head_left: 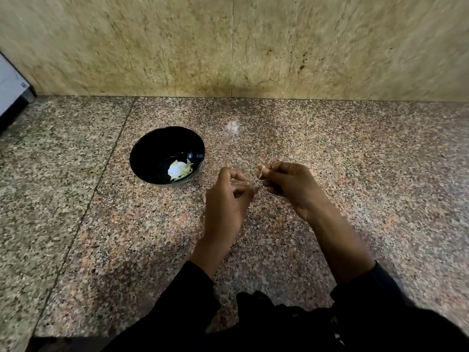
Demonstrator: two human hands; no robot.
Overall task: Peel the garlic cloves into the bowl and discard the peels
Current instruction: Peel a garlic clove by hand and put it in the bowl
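Observation:
A black bowl (142, 153) stands on the speckled granite counter, left of my hands, with several pale peeled garlic cloves (180, 169) in its bottom. My right hand (291, 185) pinches a small garlic clove (261, 171) at its fingertips, a bit of papery skin showing. My left hand (225, 201) is just left of it, fingers curled, thumb and forefinger pinching toward the clove; a thin strip of peel seems to run between the two hands, though it is blurred. Both hands hover just above the counter.
The granite counter (355, 153) runs wide on every side. A beige stone wall (228, 47) backs it. A grey and black appliance corner (12, 92) sits at the far left. My dark sleeves and clothing fill the bottom edge.

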